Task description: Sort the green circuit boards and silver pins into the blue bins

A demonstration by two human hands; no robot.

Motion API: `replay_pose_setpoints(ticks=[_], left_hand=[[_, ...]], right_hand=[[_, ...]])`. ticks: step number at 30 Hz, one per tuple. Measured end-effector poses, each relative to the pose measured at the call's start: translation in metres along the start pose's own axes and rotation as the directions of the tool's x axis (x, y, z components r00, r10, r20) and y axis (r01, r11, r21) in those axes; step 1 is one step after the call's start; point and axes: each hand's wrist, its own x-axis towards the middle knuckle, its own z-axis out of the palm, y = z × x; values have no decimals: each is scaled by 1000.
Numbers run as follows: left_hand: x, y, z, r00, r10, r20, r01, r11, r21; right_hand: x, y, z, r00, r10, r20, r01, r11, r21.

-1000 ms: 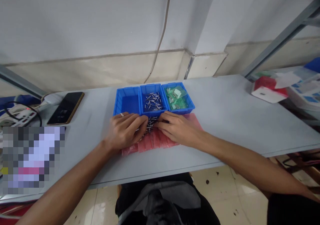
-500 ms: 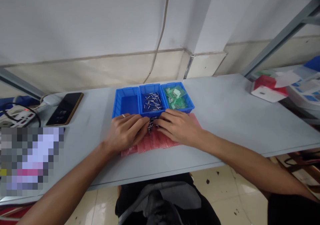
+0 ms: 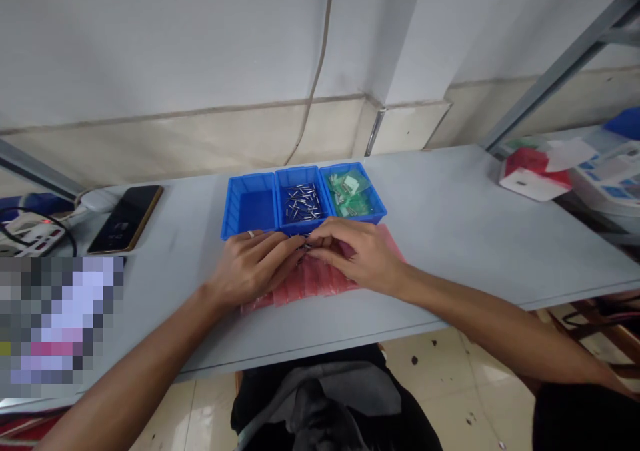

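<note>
My left hand (image 3: 253,264) lies over the left part of a row of pink plastic bags (image 3: 320,279), its fingers curled and pressed together. From the other side my right hand (image 3: 365,254) meets it, thumb and forefinger pinched close to the left fingertips. Small shiny metal pins (image 3: 303,245) show in the narrow gap between the hands. Whether the fingertips hold any of them is hidden. Just behind the fingers stands a middle blue bin (image 3: 301,225) of similar metal pins.
Left of the middle bin is a bare-bottomed blue bin (image 3: 250,204); to its right, a blue bin (image 3: 383,209) holds green plastic bags with small parts. A phone (image 3: 125,219) and power strip (image 3: 37,237) lie left. A red and white box (image 3: 535,176) stands right.
My right fingers have drawn in toward the left fingertips and pinched, covering more of the metal pins. My left hand has hardly moved. The whole view has shifted slightly.
</note>
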Motion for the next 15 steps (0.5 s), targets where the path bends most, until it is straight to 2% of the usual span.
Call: replay_pose_setpoints(ticks=[3, 5, 8, 11, 15], left_hand=[[-1, 0, 1, 1000, 18, 16, -18, 999, -28], [-2, 0, 0, 999, 32, 24, -31, 998, -49], [-3, -2, -1, 1000, 29, 9, -29, 999, -27], [-4, -5, -2, 998, 1, -66, 1, 999, 32], [-3, -5, -3, 991, -26, -129, 36, 997, 73]], right_hand=[[0, -5, 1, 990, 141, -32, -134, 978, 158], [1, -6, 1, 984, 177, -20, -167, 958, 231], [1, -7, 1, 984, 174, -35, -155, 940, 304], [2, -7, -1, 980, 178, -84, -137, 924, 356], [2, -7, -1, 980, 183, -82, -138, 912, 386]])
